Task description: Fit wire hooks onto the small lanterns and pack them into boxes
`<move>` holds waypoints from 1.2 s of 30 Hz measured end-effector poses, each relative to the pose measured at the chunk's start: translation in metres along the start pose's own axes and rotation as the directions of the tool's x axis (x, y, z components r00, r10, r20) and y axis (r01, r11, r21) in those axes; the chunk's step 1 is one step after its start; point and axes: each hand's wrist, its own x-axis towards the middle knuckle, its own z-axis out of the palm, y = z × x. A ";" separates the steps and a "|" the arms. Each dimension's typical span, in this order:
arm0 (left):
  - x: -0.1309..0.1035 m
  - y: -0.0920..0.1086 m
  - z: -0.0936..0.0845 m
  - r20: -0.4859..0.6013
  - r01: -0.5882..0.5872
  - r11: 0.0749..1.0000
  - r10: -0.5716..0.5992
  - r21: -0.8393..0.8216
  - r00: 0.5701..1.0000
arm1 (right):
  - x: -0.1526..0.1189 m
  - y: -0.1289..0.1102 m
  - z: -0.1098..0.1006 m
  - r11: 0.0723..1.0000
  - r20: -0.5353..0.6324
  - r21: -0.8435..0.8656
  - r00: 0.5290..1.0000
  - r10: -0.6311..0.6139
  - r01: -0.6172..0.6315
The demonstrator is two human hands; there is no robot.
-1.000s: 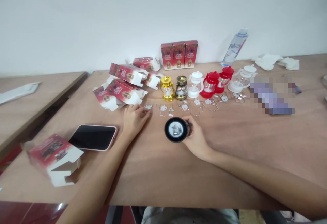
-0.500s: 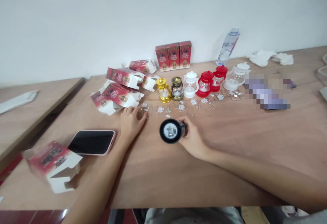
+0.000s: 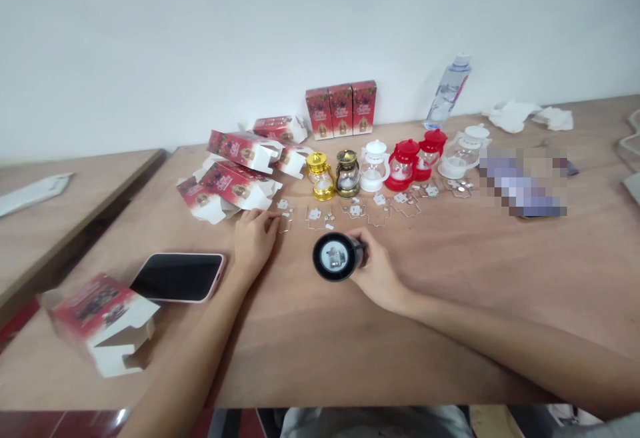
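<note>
My right hand (image 3: 375,268) is wrapped around a small black lantern (image 3: 356,261), tipped so that its round base with a pale disc faces me. To the left, my left hand (image 3: 254,241) rests on the table, thumb and fingertips pinched at a thin wire handle (image 3: 285,230); the exact grip is small and partly hidden. More wire handles (image 3: 317,225) with little white tags and small round parts lie in a row. Behind them stand a gold lantern (image 3: 321,178), a bronze lantern (image 3: 347,175), white lanterns (image 3: 374,168) and red lanterns (image 3: 401,166).
Opened red boxes (image 3: 240,181) are heaped at back left, with three upright boxes (image 3: 341,110) by the wall. A phone (image 3: 179,277) and an open box (image 3: 103,318) lie at left. A water bottle (image 3: 449,91), crumpled tissues (image 3: 515,115) and a blurred purple item (image 3: 523,185) are at right.
My left thumb and fingers have drawn together and shifted slightly left at the wire parts. My right hand keeps the black lantern in the same place.
</note>
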 end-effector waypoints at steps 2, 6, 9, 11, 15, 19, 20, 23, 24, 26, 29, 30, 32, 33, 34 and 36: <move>0.000 -0.002 0.000 0.003 -0.009 1.000 0.009 0.003 1.000 | 0.000 0.000 0.000 1.000 -0.002 0.001 1.000 -0.002 0.002; 0.000 -0.002 -0.002 0.008 -0.017 0.998 0.017 0.057 1.000 | 0.000 0.000 0.001 1.000 -0.006 -0.004 1.000 -0.004 0.004; -0.001 -0.001 -0.004 0.010 -0.004 0.997 0.003 0.083 1.000 | 0.000 0.000 0.001 1.000 -0.004 0.002 1.000 -0.010 0.010; -0.001 0.000 -0.004 0.022 0.019 0.997 -0.021 0.077 1.000 | 0.000 0.000 0.000 1.000 0.001 -0.001 1.000 -0.009 0.009; -0.001 -0.001 -0.004 0.042 0.075 0.997 -0.077 0.034 0.996 | 0.000 0.000 0.000 1.000 0.001 -0.015 1.000 -0.004 0.004; -0.001 0.000 -0.006 0.059 0.127 0.992 -0.127 0.003 0.990 | 0.000 0.000 0.000 1.000 -0.004 -0.014 1.000 -0.002 0.002; 0.000 0.000 -0.007 0.068 0.142 0.990 -0.142 -0.008 0.988 | 0.000 0.000 0.000 1.000 -0.004 -0.015 1.000 0.000 0.000; 0.000 0.003 -0.009 0.071 0.180 0.981 -0.175 -0.076 0.982 | 0.000 0.000 0.000 1.000 -0.006 -0.014 1.000 0.000 0.000; 0.000 0.005 -0.009 0.050 0.182 0.976 -0.177 -0.121 0.983 | 0.000 0.000 0.000 1.000 -0.007 -0.011 1.000 -0.001 0.001; -0.004 0.013 -0.012 -0.047 0.141 0.959 -0.157 -0.244 0.986 | 0.000 0.001 0.000 1.000 -0.008 -0.002 1.000 -0.002 0.002; -0.016 0.034 -0.025 -0.282 -0.094 0.908 -0.028 -0.408 0.959 | 0.000 0.001 0.001 1.000 -0.001 0.011 1.000 -0.001 0.001; -0.021 0.043 -0.032 -0.353 -0.205 0.878 0.045 -0.432 0.934 | 0.000 0.000 0.001 1.000 0.000 0.015 1.000 0.000 0.000; -0.030 0.061 -0.049 -0.442 -0.423 0.772 0.207 -0.475 0.873 | 0.000 -0.001 0.001 1.000 -0.003 0.020 1.000 0.006 -0.006; -0.034 0.069 -0.058 -0.468 -0.505 0.707 0.273 -0.495 0.841 | 0.000 -0.001 0.001 1.000 -0.006 0.020 1.000 0.012 -0.012; -0.038 0.076 -0.066 -0.484 -0.549 0.667 0.309 -0.503 0.819 | 0.000 -0.001 0.001 1.000 -0.009 0.019 1.000 0.018 -0.018; -0.043 0.084 -0.078 -0.492 -0.612 0.623 0.383 -0.488 0.782 | 0.000 -0.001 0.000 1.000 -0.011 0.017 1.000 0.021 -0.021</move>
